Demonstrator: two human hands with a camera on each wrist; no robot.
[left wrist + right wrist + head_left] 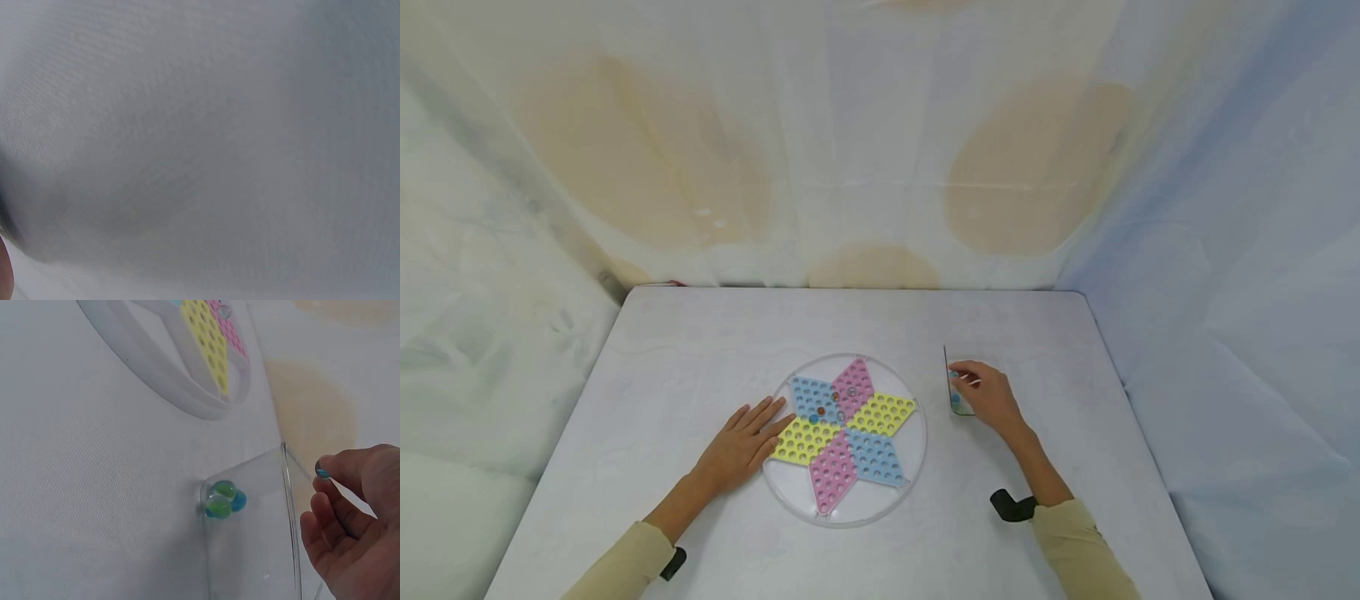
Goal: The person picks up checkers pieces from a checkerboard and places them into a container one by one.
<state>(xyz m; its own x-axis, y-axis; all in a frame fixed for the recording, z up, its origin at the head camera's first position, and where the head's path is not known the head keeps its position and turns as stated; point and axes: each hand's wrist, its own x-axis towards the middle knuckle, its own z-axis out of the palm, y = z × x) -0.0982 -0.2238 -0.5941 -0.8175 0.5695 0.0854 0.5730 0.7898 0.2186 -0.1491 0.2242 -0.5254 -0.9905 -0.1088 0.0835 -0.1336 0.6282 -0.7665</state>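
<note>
A round Chinese checkers board [876, 417] with a pink, yellow and blue star lies on the table. My left hand [741, 446] rests with straight, spread fingers at its left side, fingertips over the rim by the yellow point. To the right of the board, my right hand [988, 396] pinches a blue marble [322, 469] between thumb and index finger, the other fingers loosely bent. That hand is at the rim of a clear container [250, 556], with several green and blue marbles [220, 503] at its bottom. The left wrist view shows mostly blurred pale cloth.
On the board sit a blue marble [813, 419], brown marbles [821, 411] and clear marbles [852, 392], mostly around the upper blue and pink points. A white cloth covers the table [715, 333]. Pale curtains [865, 167] hang behind it and at both sides.
</note>
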